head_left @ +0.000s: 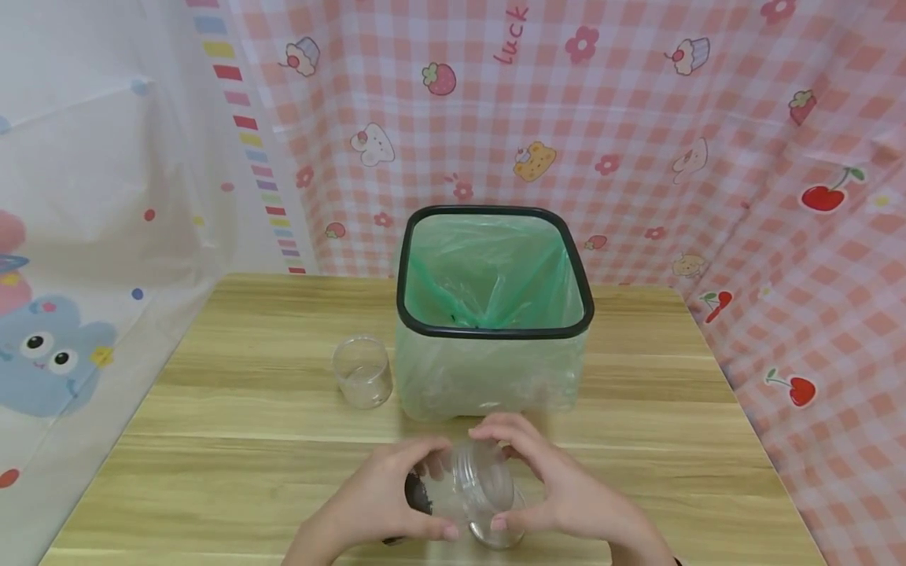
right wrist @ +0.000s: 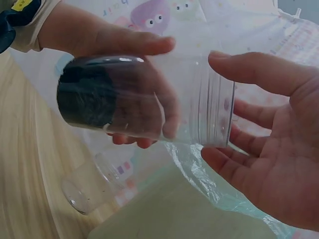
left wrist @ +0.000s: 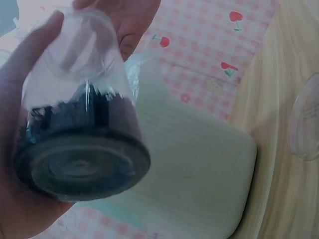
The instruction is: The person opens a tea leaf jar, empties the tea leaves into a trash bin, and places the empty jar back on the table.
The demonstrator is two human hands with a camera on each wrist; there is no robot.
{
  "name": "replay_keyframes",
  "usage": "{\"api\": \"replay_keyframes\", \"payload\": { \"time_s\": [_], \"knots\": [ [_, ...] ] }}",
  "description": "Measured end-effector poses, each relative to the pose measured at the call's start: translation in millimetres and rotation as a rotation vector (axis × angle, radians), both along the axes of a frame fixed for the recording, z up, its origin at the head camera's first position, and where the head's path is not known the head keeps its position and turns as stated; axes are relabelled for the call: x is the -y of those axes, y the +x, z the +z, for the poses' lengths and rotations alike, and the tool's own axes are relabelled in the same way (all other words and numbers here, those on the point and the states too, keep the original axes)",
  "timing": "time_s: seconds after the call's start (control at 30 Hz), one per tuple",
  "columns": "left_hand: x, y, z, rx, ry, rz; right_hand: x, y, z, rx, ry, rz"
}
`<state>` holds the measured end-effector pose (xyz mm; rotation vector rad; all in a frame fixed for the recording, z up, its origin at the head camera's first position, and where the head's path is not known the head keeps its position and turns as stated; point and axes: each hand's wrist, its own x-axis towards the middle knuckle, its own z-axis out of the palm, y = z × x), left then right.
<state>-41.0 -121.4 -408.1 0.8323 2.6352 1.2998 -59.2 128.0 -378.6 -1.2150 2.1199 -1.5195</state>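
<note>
A clear jar (right wrist: 174, 99) with black contents at its base lies sideways in the air between the two hands. My left hand (head_left: 382, 495) grips its body, fingers and thumb curled round it. At the ribbed end, thumb and fingers of my right hand (head_left: 566, 487) hold the rim; whether a clear lid sits there I cannot tell. The dark base of the jar faces the left wrist view. Below the hands in the head view a round clear piece (head_left: 499, 538) shows, with a dark bit (head_left: 394, 540) to its left; both are mostly hidden.
Beyond the hands stands a bin (head_left: 488, 377) with a black rim and a green plastic liner. A clear cup (head_left: 363, 373) stands on the wooden table (head_left: 248, 369) left of the bin. Patterned cloth (head_left: 460, 126) hangs behind and along both sides.
</note>
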Motion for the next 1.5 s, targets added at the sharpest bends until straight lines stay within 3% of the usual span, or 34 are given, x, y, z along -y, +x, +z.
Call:
{"api": "replay_keyframes", "payload": {
  "time_s": [0.17,0.27,0.47,0.63,0.73,0.83,0.97,1.07,1.2,1.33,1.5],
  "knots": [
    [4.6,-3.4,0.5,0.152,0.059,-0.112,-2,2.6,4.2,-0.041,0.022,0.077],
    [5.3,-4.8,0.6,0.19,0.072,-0.14,-2,3.3,5.3,-0.075,0.039,0.087],
    [4.3,-3.7,0.2,0.226,0.084,-0.116,-2,3.6,6.5,-0.072,0.059,0.07],
    [3.1,-2.3,-1.7,0.182,0.081,-0.091,-2,2.6,7.4,-0.035,0.056,0.067],
    [1.7,-1.1,-1.4,0.17,0.064,-0.032,-3,0.4,5.7,0.012,0.001,0.055],
    [-1.9,0.2,0.0,0.086,0.012,0.086,-3,-2.3,2.6,0.032,-0.046,-0.05],
    [-7.2,-0.4,-0.7,-0.147,-0.059,0.223,-1,-3.8,0.8,0.115,0.002,-0.261],
    [-9.4,-2.9,-4.4,-0.321,-0.104,0.263,3,-2.1,2.7,0.198,0.056,-0.337],
    [-10.9,-6.1,-8.9,-0.494,-0.168,0.283,13,0.0,5.6,0.226,0.118,-0.384],
    [-11.4,-6.7,-11.1,-0.561,-0.19,0.284,20,0.5,4.2,0.242,0.148,-0.428],
    [-10.9,-3.5,-8.8,-0.472,-0.172,0.268,19,-1.2,-1.5,0.215,0.094,-0.411]
  ]
}}
